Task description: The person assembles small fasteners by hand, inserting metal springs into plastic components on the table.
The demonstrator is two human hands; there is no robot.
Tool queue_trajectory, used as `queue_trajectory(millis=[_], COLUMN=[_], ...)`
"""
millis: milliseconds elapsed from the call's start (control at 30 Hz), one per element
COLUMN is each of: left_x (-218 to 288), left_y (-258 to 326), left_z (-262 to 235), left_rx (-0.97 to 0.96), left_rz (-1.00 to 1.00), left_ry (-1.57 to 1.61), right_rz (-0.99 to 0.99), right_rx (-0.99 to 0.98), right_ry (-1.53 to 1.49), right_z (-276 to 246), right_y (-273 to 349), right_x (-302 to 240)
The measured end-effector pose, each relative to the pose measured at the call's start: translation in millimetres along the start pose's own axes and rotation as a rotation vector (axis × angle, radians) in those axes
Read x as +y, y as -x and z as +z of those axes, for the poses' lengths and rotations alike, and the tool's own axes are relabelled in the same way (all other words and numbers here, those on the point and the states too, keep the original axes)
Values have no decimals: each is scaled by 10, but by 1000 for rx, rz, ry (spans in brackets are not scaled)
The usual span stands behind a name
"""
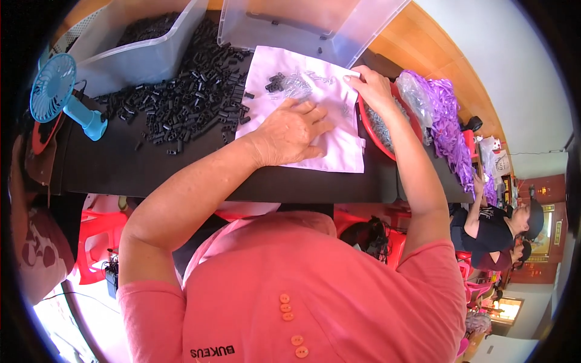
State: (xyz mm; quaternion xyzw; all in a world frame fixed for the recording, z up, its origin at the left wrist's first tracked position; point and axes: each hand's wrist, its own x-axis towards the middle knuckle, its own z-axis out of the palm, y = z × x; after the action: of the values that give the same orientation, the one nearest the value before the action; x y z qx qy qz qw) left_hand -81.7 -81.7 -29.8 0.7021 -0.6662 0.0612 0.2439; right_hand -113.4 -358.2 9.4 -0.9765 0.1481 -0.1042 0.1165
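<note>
A pale pink cloth (336, 151) lies spread on the dark table in front of me. My left hand (292, 130) rests on its middle, palm down, with the fingers apart and slightly bent. At the cloth's upper right corner, my right hand (374, 91) pinches the edge between thumb and fingers. Just beyond my left fingertips is a small heap of thin, clear or silvery pieces (298, 86), too fine to make out. Beside it sits a little cluster of black parts (275, 83). Many short black tube-like parts (187, 103) are piled left of the cloth.
A translucent bin (136, 66) of black parts stands far left; another clear bin (239, 21) lies behind the cloth. A blue fan (54, 88) stands left. A red basin (365, 121) of grey pieces and purple strips (448, 115) are right. People (496, 224) sit farther right.
</note>
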Motion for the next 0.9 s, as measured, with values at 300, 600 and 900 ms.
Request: queue_trajectory(millis=[300, 600, 900], left_x=[-63, -16, -15], left_y=[6, -25, 2], left_z=[-33, -40, -63], left_rx=[9, -12, -35], left_rz=[-1, -17, -25], left_ry=[24, 31, 42], right_rz=[-254, -294, -314], right_rx=[110, 225, 289], right_ry=[160, 384, 428], right_z=[-356, -250, -10], right_y=[858, 1062, 1033], right_x=[-304, -89, -17])
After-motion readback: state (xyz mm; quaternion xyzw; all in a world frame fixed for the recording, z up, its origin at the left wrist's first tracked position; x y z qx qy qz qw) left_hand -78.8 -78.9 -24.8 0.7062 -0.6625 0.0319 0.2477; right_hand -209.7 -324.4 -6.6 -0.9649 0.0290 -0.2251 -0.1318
